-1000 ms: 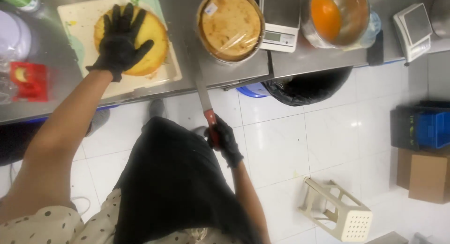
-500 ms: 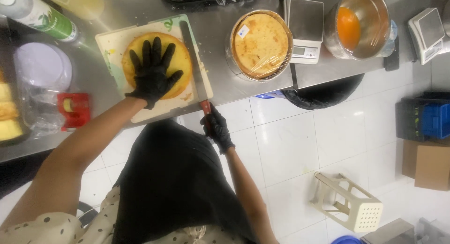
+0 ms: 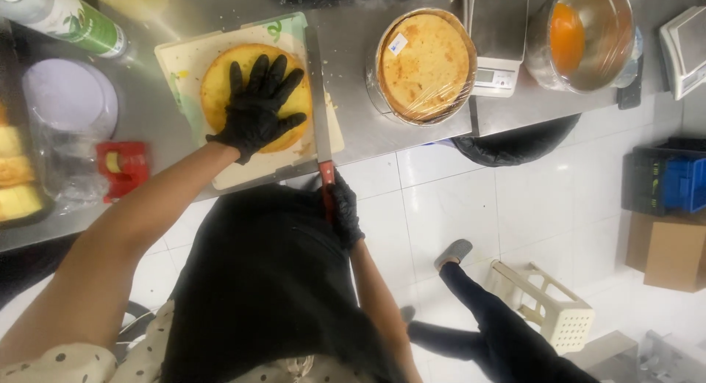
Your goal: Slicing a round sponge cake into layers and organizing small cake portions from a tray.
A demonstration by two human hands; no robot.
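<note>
Left black-gloved hand [image 3: 259, 107] spread flat on round yellow sponge cake [image 3: 254, 96], centre of pale cutting board [image 3: 191, 67] | right gloved hand [image 3: 342, 210] grips long red-handled knife [image 3: 319, 104], blade at cake's 3 o'clock | step: lining up a cut; next calls for a level, steady stroke.

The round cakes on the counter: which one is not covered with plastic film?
The bare one is the yellow sponge cake on the cutting board, pressed flat under the left hand. The other cake, beside the scale, sits in a ring under clear film.
</note>
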